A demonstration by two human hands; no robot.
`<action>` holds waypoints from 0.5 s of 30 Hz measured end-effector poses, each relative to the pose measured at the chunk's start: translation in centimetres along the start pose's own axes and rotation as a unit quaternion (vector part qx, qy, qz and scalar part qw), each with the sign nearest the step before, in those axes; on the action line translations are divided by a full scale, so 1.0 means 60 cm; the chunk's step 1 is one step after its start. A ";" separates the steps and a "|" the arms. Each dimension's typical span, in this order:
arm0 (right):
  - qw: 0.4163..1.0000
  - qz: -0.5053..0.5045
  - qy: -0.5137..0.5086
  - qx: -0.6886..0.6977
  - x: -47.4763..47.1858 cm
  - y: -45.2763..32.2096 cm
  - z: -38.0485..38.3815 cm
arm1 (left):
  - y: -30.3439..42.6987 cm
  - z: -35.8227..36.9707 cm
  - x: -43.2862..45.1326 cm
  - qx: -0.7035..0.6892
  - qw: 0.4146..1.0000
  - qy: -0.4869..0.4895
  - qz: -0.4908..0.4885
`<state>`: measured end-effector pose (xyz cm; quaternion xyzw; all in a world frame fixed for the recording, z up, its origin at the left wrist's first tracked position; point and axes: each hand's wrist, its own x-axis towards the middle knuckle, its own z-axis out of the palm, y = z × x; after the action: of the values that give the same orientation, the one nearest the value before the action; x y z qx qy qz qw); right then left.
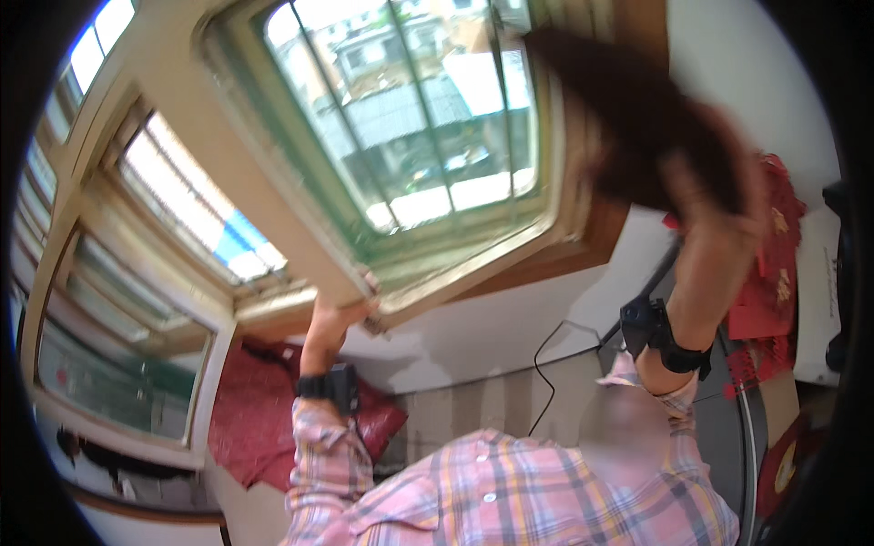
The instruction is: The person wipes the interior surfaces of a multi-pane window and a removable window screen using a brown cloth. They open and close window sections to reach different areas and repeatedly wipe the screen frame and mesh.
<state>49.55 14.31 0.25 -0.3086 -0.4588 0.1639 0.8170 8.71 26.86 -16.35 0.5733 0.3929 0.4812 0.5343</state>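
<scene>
My right hand (730, 164) is raised on the right and blurred. It grips a dark brown item, apparently a cloth (635, 116), which reaches across the right side of the window frame (567, 157); I cannot tell whether the two touch. Lower left, my left hand (338, 314) holds the bottom corner of a cream-painted window sash (293, 198), its fingertips curling round the edge. Behind the opening run several upright metal bars (423, 109). Both wrists wear black straps with small devices.
Another glazed sash (123, 348) stands at far left. A dark red covering (252, 416) lies below my left hand. On the right are red decorations (765, 273) and a white box-like object (816, 293). A thin black cable (546, 372) trails near the wall and floor.
</scene>
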 end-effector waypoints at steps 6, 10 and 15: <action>0.878 -0.316 0.315 -0.174 0.091 0.015 -0.010 | -0.007 0.008 0.006 0.001 0.999 0.002 0.042; 0.834 0.067 -0.367 -0.407 -0.002 0.139 -0.028 | -0.012 0.005 0.007 -0.002 0.999 0.005 0.036; 0.920 0.021 -0.257 -0.294 -0.011 0.094 -0.065 | -0.011 -0.001 0.007 -0.001 0.998 -0.025 0.060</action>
<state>52.63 16.83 -5.39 -0.4912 -0.6741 0.1126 0.5400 8.79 27.39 -16.95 0.6072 0.3439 0.4979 0.5149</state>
